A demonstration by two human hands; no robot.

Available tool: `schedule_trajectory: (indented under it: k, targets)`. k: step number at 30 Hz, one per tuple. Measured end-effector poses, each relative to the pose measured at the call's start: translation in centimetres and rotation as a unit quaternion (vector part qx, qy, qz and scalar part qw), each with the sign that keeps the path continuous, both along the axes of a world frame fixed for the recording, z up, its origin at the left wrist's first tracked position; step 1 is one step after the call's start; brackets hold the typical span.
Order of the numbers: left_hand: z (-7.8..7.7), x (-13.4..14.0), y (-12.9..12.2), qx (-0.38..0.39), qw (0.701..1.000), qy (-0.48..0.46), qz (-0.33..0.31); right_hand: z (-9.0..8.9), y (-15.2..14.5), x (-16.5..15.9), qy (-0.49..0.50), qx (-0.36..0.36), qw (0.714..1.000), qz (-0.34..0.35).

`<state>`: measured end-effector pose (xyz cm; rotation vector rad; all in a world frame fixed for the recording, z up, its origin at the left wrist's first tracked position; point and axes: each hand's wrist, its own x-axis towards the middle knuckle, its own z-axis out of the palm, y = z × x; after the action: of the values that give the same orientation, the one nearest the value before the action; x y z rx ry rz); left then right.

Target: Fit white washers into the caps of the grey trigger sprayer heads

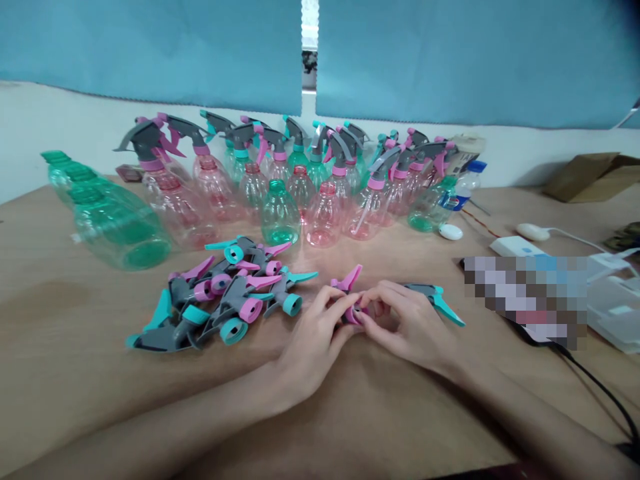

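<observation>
Between my two hands is a pink and grey trigger spray head (349,280), its pink lever pointing up and away. My left hand (320,320) grips it from the left with thumb and fingers. From the right, the fingertips of my right hand (405,320) pinch its pink collar; whether a small part sits in them is hidden. Left of my hands lies a pile of spray heads (235,293) in grey with pink or teal parts. Just beyond my right hand rests a teal and grey spray head (435,300), partly covered by it.
Pink and green spray bottles, some topped with spray heads, line the back, among them a green bottle (280,217). More green bottles (120,227) stand at left. At right are a phone-like device (525,300), a white power strip (520,247), cables and a cardboard box (593,177).
</observation>
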<state>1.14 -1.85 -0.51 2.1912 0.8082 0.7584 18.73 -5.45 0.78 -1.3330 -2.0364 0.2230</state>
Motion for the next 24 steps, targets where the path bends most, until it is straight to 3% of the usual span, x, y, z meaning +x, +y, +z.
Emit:
schedule_trajectory:
  k: [14,24]
  targets:
    - [0.0,0.1,-0.1,-0.019,0.999,-0.019,0.033,0.6,-0.3,-0.1,0.013,0.036,0.999,0.019]
    - [-0.1,0.0,-0.1,0.006,1.000,-0.010,0.026,-0.3,-0.4,-0.3,0.089,-0.012,0.995,0.043]
